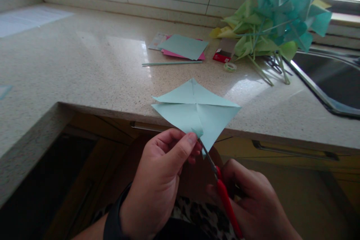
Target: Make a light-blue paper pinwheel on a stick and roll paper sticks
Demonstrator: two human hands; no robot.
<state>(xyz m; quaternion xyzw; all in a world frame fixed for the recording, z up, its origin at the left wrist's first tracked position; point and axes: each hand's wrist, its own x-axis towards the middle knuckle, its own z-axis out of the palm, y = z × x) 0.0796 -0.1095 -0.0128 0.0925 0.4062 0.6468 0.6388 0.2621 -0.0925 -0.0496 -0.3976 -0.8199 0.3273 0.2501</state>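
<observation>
Speckled stone tabletop [84, 71] runs under a tiled wall, glossy with window glare. I have my left hand [160, 180] pinched on the near corner of a pale blue paper square [194, 110], creased along its diagonals and held past the tabletop edge. My right hand [253, 202] is closed on red-handled scissors [222, 187], blades biting into a crease. I judge a diagonal cut is under way; it needs a steady snip stopping short of centre. Finished pinwheels [270, 22] lie by the sink [332, 78].
</observation>
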